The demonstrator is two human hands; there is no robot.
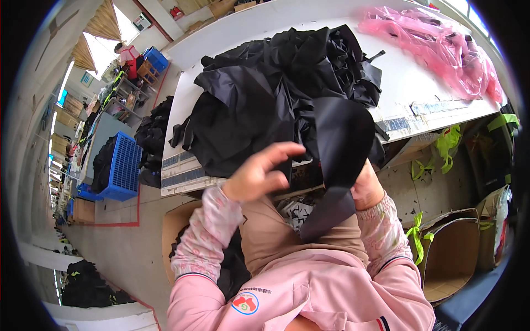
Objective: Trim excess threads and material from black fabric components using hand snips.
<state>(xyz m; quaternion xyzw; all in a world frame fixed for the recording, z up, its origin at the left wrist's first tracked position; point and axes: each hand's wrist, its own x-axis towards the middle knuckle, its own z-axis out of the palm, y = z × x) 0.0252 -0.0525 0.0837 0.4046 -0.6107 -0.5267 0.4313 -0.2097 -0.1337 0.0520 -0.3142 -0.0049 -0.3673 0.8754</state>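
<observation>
In front of me a large heap of black fabric (243, 110) lies crumpled on the white table. My left hand (262, 172) is over the table's near edge, beside the heap, with thumb and fingers apart and nothing in it. A smooth black fabric piece (345, 146) rises from the heap's right side and folds down over my lap. My right hand (365, 186) grips this piece at its right edge; the fabric hides most of the fingers.
A pink plastic bag (436, 49) lies at the table's far right. Below on the right stands an open cardboard box (450, 256), with neon-yellow strips (448, 142) hanging near it. Blue crates (121, 168) with black fabric stand on the left floor. Another person (130, 58) works far back left.
</observation>
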